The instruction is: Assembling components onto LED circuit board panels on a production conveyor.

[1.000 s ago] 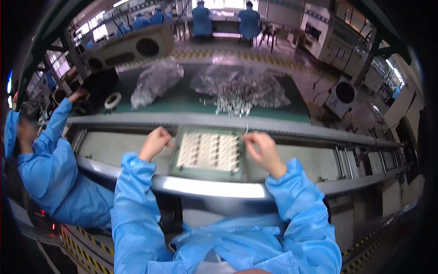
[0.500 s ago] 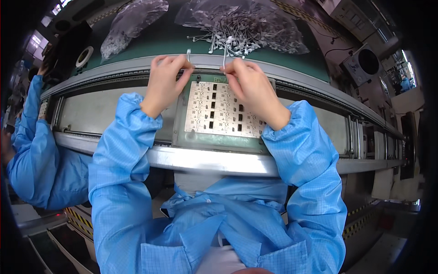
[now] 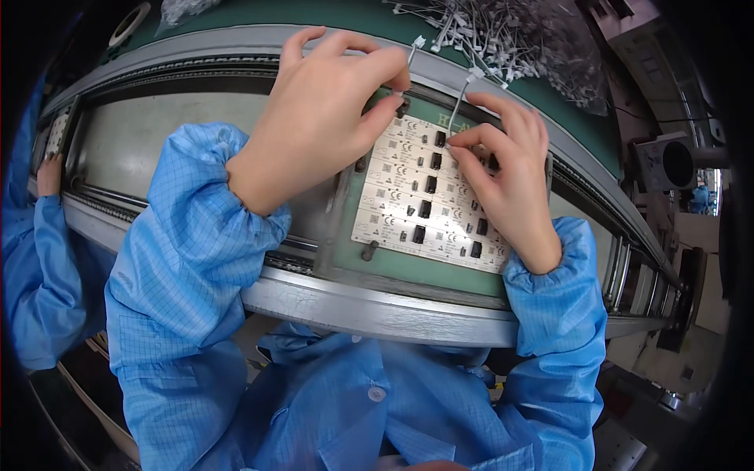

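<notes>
Conveyor [image 3: 377, 314]: metal-railed, crossing from left to right. Green bench [image 3: 267, 12]: along the conveyor's far edge. Green fixture [image 3: 424, 284]: between the conveyor's rails, presumably for carrying flat. Heap of leads [image 3: 503, 35]: white-plugged, loose near the bench's near edge, seemingly for a short reach. White board panel [image 3: 393, 188]: flat within the fixture's edges. Left hand [image 3: 318, 114]: above the fixture's far-left corner; thumb and forefinger pinching a lead's lower end, other fingers raised, probably for a clear view. Right hand [image 3: 510, 177]: over the panel's right half; thumb and forefinger pinching another lead low, apparently for fine control. Right-hand lead [image 3: 457, 102]: plug upward, lower end beside a black block; contact impossible to tell. Left-hand lead [image 3: 413, 51]: plug toward the bench. Dark post [image 3: 369, 250]: just outside the panel's near-left corner, probably against sliding. Black blocks [image 3: 430, 184]: in columns across the panel.
</notes>
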`<action>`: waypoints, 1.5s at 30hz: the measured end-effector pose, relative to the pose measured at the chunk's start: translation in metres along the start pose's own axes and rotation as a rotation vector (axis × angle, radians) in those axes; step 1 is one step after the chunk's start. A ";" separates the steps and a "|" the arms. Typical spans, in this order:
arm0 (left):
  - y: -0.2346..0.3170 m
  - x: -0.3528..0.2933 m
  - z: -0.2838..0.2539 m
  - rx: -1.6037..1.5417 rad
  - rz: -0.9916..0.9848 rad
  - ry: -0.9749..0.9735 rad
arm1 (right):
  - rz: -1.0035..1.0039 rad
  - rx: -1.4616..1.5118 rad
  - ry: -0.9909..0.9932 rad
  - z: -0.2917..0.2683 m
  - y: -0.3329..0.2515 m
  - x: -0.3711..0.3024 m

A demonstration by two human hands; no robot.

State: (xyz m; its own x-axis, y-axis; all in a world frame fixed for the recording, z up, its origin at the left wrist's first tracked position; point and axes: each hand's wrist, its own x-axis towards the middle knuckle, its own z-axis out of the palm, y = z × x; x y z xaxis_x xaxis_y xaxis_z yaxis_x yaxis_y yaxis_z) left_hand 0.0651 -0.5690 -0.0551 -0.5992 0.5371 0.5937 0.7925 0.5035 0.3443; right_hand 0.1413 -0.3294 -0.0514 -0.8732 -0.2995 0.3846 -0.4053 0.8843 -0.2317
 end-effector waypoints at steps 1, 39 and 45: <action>0.001 0.001 0.000 0.004 0.002 0.004 | -0.009 -0.014 -0.003 -0.002 0.001 0.001; -0.007 -0.007 0.035 0.126 -0.069 -0.052 | 0.098 0.120 -0.146 0.021 0.147 0.070; -0.009 -0.007 0.036 0.152 -0.072 -0.038 | 0.170 0.133 -0.172 0.023 0.143 0.078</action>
State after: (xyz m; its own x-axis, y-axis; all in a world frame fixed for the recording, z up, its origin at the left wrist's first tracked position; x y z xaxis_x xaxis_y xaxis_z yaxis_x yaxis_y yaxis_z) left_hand 0.0575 -0.5527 -0.0886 -0.6600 0.5200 0.5422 0.7227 0.6365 0.2693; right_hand 0.0088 -0.2346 -0.0747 -0.9604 -0.2171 0.1748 -0.2707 0.8756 -0.4001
